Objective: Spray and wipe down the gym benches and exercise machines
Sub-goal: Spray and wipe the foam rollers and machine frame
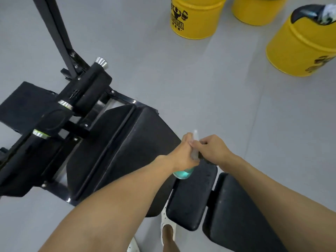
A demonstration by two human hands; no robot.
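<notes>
The grey floor [209, 84] fills most of your view, well beyond both hands. To the left of your left hand [183, 153] stands the black exercise machine [54, 124]. Its wide padded seat [127, 151] runs right up under that wrist, and its foam rollers [91, 88] with silver end caps sit farther out to the left. Directly beneath your hands and back toward you lies the black bench [236, 215]. Its short seat pad [192, 193] is just under your left hand, and the longer back pad is under your right forearm.

Far ahead of your right hand [212, 148] stand three yellow drums [196, 17]. The rightmost drum [300, 46] has a black lid with something pale poking out of it.

Your left hand is wrapped firmly round the spray bottle [182, 174]. The bottle's teal base shows below your fist, over the near end of the seat pad, and its pale nozzle [195, 135] sticks up above your knuckles.

Your right hand is pressed against the left. Its thumb lies on the bottle's upper part and its fingers are curled under. The blur keeps you from telling whether those fingers close on the sprayer head or only rest against it.

Below your left forearm, one white shoe [168, 224] shows on the floor beside the bench.
</notes>
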